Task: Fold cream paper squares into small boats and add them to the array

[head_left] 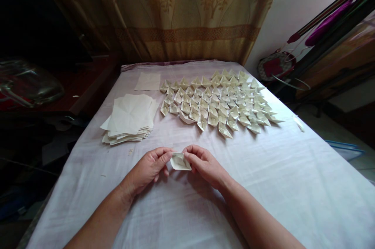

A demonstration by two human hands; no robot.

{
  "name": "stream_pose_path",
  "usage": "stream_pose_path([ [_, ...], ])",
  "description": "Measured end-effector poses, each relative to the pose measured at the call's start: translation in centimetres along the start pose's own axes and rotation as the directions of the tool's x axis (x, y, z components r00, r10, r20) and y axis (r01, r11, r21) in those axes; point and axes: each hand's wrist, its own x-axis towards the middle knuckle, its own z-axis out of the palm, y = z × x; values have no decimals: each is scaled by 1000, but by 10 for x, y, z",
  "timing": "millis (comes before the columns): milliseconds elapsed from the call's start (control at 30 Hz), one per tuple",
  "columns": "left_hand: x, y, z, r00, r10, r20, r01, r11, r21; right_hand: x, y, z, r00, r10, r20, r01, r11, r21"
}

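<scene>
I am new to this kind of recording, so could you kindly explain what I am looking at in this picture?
Of course. There is no machine here: a person works with two bare hands. The single picture comes from a camera worn on the head, looking forward and down.

The left hand and right hand hold a small folded paper between them, one at each end.

On the white cloth beyond them, a stack of paper lies toward the left, with a single sheet farther back. To the right of these stand many paper boats, set close together. A patterned curtain hangs behind.
</scene>
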Motion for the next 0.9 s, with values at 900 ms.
stream_pose_path([
  [900,2,-6,20,987,50,-154,-63,994,-84,1,19,6,622,-780,-62,513,466,-721],
])
